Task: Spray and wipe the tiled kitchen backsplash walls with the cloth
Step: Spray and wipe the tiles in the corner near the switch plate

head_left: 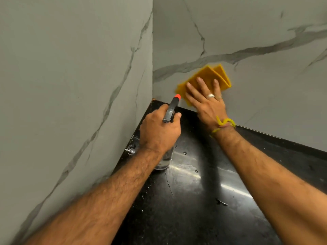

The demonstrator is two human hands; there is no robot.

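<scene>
While the right hand (206, 101) presses the folded cloth (208, 80) flat-fingered against the back wall (247, 23), low down just at 3 o'clock of the corner, the stroke would go best with even palm pressure, overlapping passes, and a run along the seam above the counter (194, 200). Clenched round the spray bottle (170, 114), the left hand (159, 131) keeps its nozzle aimed at 12 o'clock toward that corner; holding it clear of the wiped patch seems wise. Counted: two walls, the side wall (70, 68) at 9 o'clock, one cloth, one bottle, two hands, one ring (211, 95), several droplets on the counter.
</scene>
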